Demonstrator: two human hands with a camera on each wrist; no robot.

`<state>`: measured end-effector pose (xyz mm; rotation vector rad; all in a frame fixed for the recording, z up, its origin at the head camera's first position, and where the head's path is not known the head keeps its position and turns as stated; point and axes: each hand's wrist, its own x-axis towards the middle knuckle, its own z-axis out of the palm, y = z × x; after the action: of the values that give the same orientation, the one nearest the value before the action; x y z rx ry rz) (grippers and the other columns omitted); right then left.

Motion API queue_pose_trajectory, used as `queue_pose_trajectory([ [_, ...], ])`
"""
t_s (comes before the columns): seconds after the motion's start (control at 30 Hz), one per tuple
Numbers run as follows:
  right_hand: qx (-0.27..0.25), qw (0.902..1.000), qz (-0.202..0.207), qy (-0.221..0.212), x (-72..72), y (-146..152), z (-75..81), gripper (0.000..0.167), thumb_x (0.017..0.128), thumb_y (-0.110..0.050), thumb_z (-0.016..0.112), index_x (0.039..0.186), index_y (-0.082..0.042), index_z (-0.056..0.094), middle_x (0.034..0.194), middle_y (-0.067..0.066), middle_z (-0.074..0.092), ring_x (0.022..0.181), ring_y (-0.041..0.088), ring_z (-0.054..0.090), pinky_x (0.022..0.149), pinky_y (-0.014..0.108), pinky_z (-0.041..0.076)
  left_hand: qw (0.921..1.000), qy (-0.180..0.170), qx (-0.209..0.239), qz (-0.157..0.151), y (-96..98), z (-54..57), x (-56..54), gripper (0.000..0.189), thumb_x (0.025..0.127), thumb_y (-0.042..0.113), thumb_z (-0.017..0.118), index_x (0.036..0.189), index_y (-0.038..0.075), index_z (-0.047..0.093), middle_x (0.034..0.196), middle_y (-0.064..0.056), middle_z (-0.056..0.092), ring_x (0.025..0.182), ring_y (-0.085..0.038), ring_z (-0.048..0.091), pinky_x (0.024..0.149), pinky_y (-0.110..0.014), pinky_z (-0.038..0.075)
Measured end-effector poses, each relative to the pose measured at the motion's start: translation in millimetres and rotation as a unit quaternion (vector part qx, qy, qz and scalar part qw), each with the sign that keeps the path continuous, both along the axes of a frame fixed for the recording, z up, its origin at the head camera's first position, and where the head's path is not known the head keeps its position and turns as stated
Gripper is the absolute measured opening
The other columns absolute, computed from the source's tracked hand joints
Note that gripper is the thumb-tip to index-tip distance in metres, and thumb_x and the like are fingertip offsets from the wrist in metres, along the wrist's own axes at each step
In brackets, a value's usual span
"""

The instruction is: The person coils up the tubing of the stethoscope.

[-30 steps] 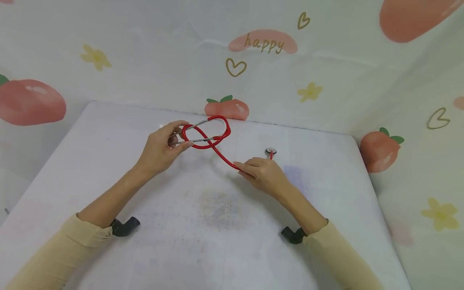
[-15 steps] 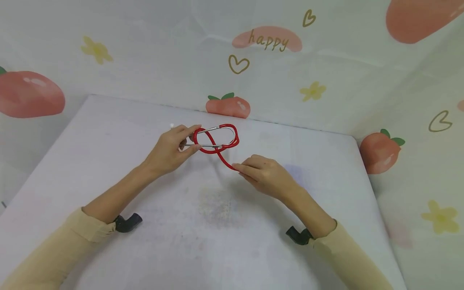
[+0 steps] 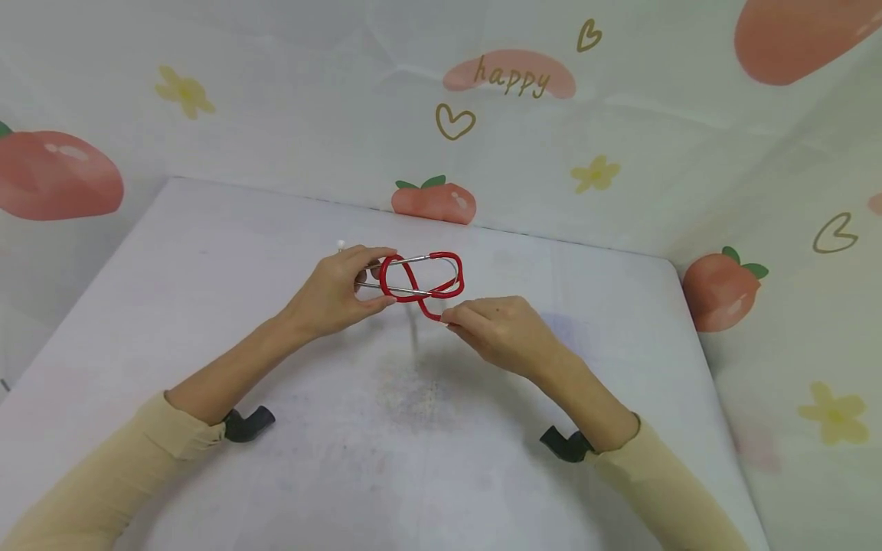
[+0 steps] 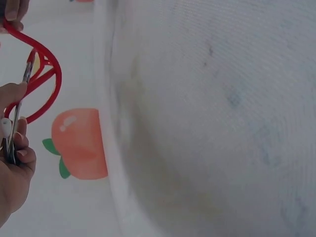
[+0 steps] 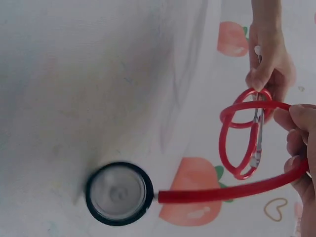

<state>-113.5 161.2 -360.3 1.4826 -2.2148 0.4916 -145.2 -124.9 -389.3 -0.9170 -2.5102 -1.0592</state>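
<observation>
A stethoscope with red tubing (image 3: 451,255) and metal ear tubes is held up above the table by both hands. My left hand (image 3: 338,295) pinches the ear tubes together with a loop of tubing wound around them; a white ear tip (image 4: 6,127) pokes out beside the fingers. Farther along, my right hand (image 3: 506,333) grips the tubing between thumb and fingers. In the right wrist view the round chest piece (image 5: 119,193), dark-rimmed, hangs from the tubing below that hand; the head view hides it.
The white table (image 3: 310,474) has faint stains. Behind it stands a backdrop cloth (image 3: 331,122) printed with fruit, flowers and hearts. Black curved pieces (image 3: 249,423) sit at both wrists, beside the beige sleeves.
My left hand has moved right and toward me with the looped end, closer to the right hand. The tubing between the hands is shorter. The chest piece has dropped out of the head view.
</observation>
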Motion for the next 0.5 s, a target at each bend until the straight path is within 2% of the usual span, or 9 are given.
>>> queue_pose_trajectory([
  [0.1, -0.007, 0.9999, 0.000, -0.015, 0.1, -2, 2.3, 0.023, 0.080, -0.009, 0.083, 0.099, -0.009, 0.069, 0.087, -0.003, 0.074, 0.073, 0.009, 0.070, 0.063, 0.024, 0.056, 1.0000, -0.010, -0.001, 0.001, -0.2, 0.0, 0.7, 0.065, 0.073, 0.015, 0.089, 0.131, 0.007, 0.061, 0.098, 0.000, 0.063, 0.074, -0.014, 0.050, 0.061, -0.026, 0.045],
  [0.2, -0.015, 0.9975, 0.005, -0.070, 0.6, -2, 5.0, 0.023, 0.080, -0.006, 0.082, 0.101, -0.009, 0.072, 0.090, -0.002, 0.074, 0.073, 0.008, 0.068, 0.063, 0.020, 0.054, 0.9998, -0.018, -0.003, 0.004, -1.2, 0.1, 0.9, 0.065, 0.073, 0.014, 0.089, 0.131, 0.008, 0.060, 0.098, -0.001, 0.063, 0.075, -0.017, 0.053, 0.062, -0.027, 0.046],
  [0.37, -0.010, 0.9836, 0.011, -0.180, 1.2, 1, 11.4, 0.030, 0.089, 0.000, 0.069, 0.117, -0.009, 0.071, 0.102, -0.002, 0.072, 0.077, 0.007, 0.061, 0.064, 0.018, 0.049, 0.9996, -0.020, -0.011, 0.017, -3.9, 0.7, -0.4, 0.064, 0.073, 0.015, 0.089, 0.130, 0.009, 0.060, 0.095, -0.001, 0.063, 0.075, -0.016, 0.052, 0.064, -0.029, 0.047],
  [0.5, -0.009, 0.9745, -0.016, -0.224, 0.9, 4, 17.6, 0.031, 0.091, -0.002, 0.069, 0.120, -0.010, 0.067, 0.104, -0.001, 0.072, 0.078, 0.007, 0.063, 0.067, 0.019, 0.052, 0.9997, -0.016, -0.008, 0.017, -5.1, 0.2, -1.4, 0.064, 0.073, 0.014, 0.089, 0.129, 0.009, 0.060, 0.095, 0.000, 0.063, 0.074, -0.013, 0.050, 0.062, -0.028, 0.045],
])
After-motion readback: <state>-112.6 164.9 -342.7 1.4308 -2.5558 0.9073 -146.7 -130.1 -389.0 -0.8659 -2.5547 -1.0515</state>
